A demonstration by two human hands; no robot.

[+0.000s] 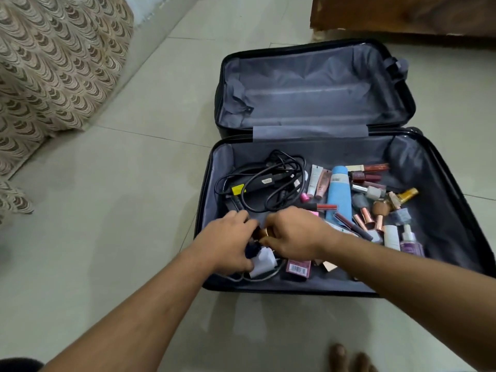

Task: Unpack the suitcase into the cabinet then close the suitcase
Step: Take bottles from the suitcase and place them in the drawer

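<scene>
Toes (349,357) at the bottom edge, on pale floor tiles (120,210) just short of the suitcase (212,200). Suitcase lying open on the floor, both halves lined in grey. Over its near-left corner, left hand (228,244) curled round a white charger (264,261), with something dark tucked against the palm. Right hand (292,237) beside it, fingertips pinching a small copper-capped item (261,233); what that item is, impossible to tell. Below the right hand, a pink barcoded box (298,268) on the suitcase lining. Further in, on the suitcase's left, a tangle of black cables (268,178) with a yellow label. Right of the cables, a blue tube (339,194), small tubes, lip glosses, nail polish, copper-handled brushes and a purple spray bottle (410,241), scattered loose toward the suitcase's right wall. Beyond the hinge, the far half (316,89), holding only its loose lining and a strap. Behind the suitcase, top right, a wooden cabinet base (402,14). Left of the suitcase, well apart, patterned brown-and-cream fabric (53,63) hanging to the floor.
</scene>
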